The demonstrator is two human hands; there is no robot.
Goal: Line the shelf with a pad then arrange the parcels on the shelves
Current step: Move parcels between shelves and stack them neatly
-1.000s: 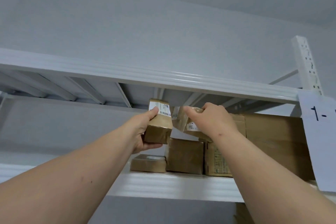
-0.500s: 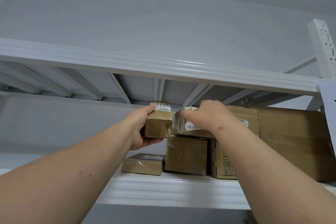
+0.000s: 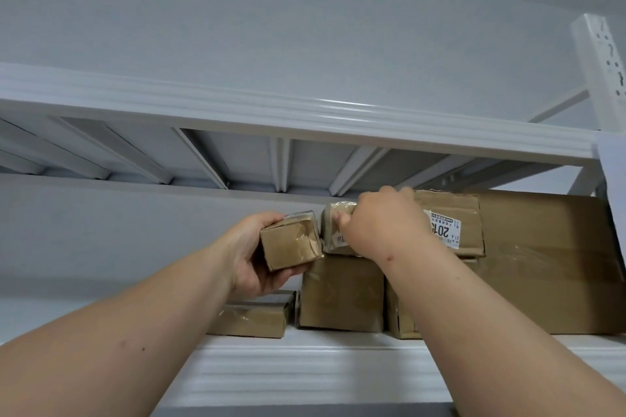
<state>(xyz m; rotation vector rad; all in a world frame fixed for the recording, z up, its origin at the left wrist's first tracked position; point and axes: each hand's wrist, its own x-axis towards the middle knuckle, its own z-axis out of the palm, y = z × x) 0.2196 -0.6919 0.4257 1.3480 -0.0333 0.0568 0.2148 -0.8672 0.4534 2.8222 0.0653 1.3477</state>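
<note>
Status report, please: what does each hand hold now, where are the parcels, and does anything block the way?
Left hand grips small parcel, off the shelf. Right hand holds taped parcel on top of stacked box. Upper shelf beam close overhead.

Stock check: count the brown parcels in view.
7: left hand's parcel, right hand's parcel, labelled parcel, flat parcel, middle box, half-hidden box, big box. Others may hide behind.

I see two bare arms with no sleeves, no watch and no rings on the left hand [image 3: 252, 257] or the right hand [image 3: 379, 223], and a small red mark sits near the right wrist.
</note>
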